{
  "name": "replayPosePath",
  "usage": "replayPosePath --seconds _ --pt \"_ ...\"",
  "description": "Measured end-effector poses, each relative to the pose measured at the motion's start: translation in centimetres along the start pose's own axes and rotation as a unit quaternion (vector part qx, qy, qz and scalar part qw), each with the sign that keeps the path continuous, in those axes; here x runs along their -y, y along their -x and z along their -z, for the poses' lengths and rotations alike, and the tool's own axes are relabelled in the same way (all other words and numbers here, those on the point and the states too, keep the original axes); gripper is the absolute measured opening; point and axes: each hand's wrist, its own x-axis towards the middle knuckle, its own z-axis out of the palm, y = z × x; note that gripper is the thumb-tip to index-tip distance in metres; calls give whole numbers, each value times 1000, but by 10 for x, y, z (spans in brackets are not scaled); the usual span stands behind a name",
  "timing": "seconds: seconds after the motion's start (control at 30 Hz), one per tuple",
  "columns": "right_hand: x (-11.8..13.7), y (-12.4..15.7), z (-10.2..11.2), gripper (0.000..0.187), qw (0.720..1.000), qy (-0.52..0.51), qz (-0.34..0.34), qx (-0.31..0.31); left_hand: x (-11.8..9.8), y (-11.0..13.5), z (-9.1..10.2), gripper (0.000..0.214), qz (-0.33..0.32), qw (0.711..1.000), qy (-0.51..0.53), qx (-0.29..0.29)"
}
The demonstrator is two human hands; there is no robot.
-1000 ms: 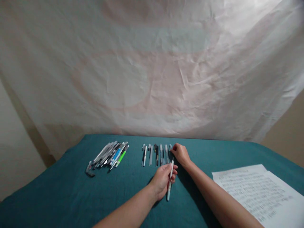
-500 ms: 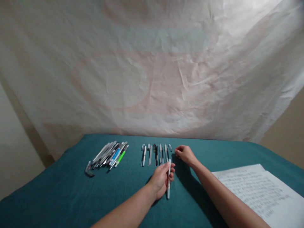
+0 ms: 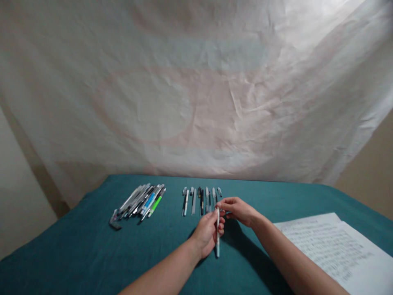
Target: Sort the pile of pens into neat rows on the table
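My left hand (image 3: 207, 234) is closed around a slim white pen (image 3: 218, 241), held roughly upright in view with its lower end sticking out below the fingers. At the pen's upper end, the thumb and forefinger of my right hand (image 3: 236, 209) are pinched together on the tip; exactly what they grip there is too small to make out. Just beyond both hands lies a row of several pens (image 3: 202, 201), side by side, with separate caps above their far ends. A small clear cap (image 3: 219, 191) lies at the row's right end.
To the left is a heap of several pens (image 3: 141, 200), one bright green, with a dark clip-like piece (image 3: 115, 221) beside it. Handwritten paper sheets (image 3: 334, 250) lie at the right. A green cloth (image 3: 76, 254) covers the table; a pale sheet (image 3: 196, 102) hangs behind.
My right hand has moved left and toward me, from beside the small cap to the upper end of the pen. My left hand holds the pen in nearly the same place.
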Motion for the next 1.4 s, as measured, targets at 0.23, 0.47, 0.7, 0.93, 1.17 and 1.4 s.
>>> replayPosePath --seconds 0.23,0.47,0.7,0.93,1.17,1.4 --pt "18 -19 14 32 986 19 110 -123 2 1 1 26 0 999 -34 1" --pt "23 -60 56 27 956 83 86 -267 2 2 1 29 -2 998 -59 13" --pt "-12 -84 59 26 936 220 0 -274 1 2 0 30 2 998 -61 5" --pt "-17 -91 58 29 910 316 -16 -269 1 1 1 28 3 999 -50 4" --pt "-11 -69 51 23 913 329 -8 -242 -1 2 1 28 -12 1000 -11 7" --pt "1 -13 17 22 945 303 18 -124 -9 6 -3 34 -71 997 13 -2"
